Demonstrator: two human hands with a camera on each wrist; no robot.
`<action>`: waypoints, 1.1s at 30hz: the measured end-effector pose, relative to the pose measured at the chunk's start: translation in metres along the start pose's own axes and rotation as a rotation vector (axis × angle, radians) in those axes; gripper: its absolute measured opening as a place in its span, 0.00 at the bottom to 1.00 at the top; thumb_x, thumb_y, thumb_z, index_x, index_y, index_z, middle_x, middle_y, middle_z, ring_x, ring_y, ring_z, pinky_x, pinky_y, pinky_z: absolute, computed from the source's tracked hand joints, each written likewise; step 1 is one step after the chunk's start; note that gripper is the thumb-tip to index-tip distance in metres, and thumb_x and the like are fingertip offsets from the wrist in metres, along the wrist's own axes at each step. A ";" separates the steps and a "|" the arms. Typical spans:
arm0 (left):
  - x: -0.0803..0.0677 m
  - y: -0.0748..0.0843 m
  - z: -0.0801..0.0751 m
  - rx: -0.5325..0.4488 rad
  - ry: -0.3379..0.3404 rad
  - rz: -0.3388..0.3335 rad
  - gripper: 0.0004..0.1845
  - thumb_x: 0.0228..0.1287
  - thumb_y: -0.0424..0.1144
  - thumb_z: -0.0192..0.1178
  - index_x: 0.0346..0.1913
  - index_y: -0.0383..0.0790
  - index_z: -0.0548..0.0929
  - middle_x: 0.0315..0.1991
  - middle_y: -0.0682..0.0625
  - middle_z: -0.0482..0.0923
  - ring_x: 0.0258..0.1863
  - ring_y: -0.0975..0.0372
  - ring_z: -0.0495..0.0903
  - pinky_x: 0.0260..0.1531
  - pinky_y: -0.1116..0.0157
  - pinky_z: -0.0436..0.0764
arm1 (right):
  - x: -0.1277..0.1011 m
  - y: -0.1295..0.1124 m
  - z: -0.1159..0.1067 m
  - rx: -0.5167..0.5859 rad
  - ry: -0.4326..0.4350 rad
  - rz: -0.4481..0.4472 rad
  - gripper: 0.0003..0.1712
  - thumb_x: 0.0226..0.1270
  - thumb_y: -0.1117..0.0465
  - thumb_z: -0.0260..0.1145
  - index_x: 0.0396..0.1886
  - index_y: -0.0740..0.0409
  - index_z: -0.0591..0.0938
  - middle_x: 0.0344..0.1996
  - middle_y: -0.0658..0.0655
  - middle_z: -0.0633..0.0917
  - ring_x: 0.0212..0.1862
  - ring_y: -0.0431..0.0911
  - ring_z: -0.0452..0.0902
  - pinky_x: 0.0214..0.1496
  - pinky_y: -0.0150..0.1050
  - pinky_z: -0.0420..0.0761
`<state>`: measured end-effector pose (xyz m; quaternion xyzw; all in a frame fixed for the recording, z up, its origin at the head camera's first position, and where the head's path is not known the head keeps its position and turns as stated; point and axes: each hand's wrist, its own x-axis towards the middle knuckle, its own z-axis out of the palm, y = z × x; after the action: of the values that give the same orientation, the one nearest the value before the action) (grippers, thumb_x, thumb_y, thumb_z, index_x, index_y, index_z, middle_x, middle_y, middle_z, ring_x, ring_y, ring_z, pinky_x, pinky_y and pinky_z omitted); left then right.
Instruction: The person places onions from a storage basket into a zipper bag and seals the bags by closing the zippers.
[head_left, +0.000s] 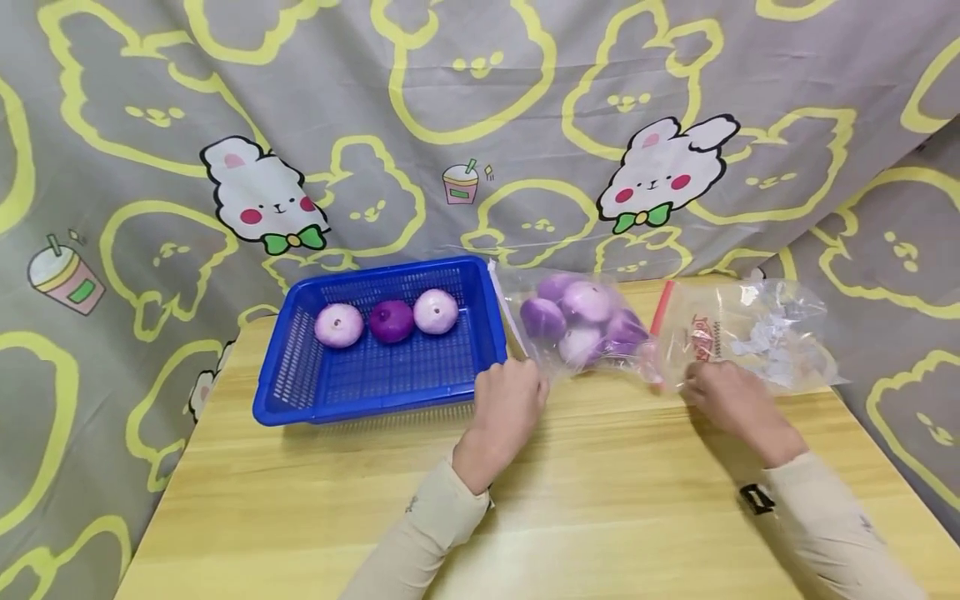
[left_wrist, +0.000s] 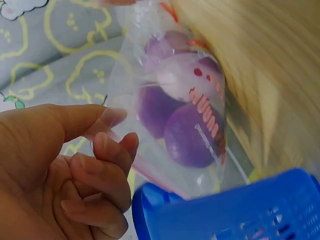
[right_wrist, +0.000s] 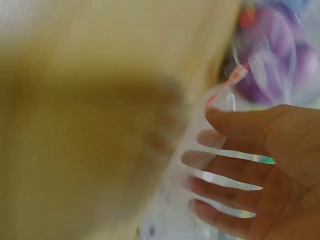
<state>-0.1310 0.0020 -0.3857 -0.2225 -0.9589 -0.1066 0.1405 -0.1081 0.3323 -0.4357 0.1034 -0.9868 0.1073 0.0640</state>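
A clear zip bag holding several purple onions lies just right of a blue basket. At the bag's near left corner, by its white zip edge, my left hand pinches the plastic; thumb and forefinger meet the film in the left wrist view, the other fingers curled. A second clear bag with a red zip edge lies flat to the right, no onions visible in it. My right hand touches its near edge, the fingers fairly straight and spread against the film.
Inside the basket sit three onions, two pale and one dark purple. The wooden table meets a patterned curtain behind it and along both sides.
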 end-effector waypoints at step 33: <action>-0.019 -0.008 -0.042 -0.505 0.226 0.300 0.06 0.73 0.41 0.57 0.43 0.43 0.81 0.37 0.54 0.80 0.36 0.65 0.79 0.38 0.71 0.79 | 0.001 -0.142 -0.104 0.488 1.241 -0.113 0.10 0.71 0.68 0.59 0.37 0.75 0.81 0.31 0.64 0.88 0.40 0.29 0.81 0.51 0.24 0.76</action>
<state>-0.1091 -0.0241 -0.3531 -0.3761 -0.8369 -0.3434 0.2004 -0.0677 0.2195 -0.3065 0.0856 -0.7075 0.3636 0.5999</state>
